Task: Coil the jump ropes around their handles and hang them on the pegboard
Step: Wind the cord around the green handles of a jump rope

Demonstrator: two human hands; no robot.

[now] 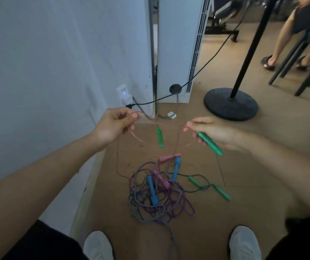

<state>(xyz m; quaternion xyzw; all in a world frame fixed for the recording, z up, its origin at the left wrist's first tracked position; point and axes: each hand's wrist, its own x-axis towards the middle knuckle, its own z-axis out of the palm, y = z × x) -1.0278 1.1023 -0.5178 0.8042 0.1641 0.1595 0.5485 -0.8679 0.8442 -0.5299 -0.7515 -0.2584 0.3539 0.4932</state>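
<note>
Dim room corner with white wall and brown floor

A pale white wall fills the left side and meets a brown floor in soft, dull light. A white plug adapter with a small lit dot sits low on the wall, and a black cable runs from it up to the right. Beside the corner stands a white slatted unit. A black pole on a round black stand base rests on the floor, near dark chair legs at upper right
</note>
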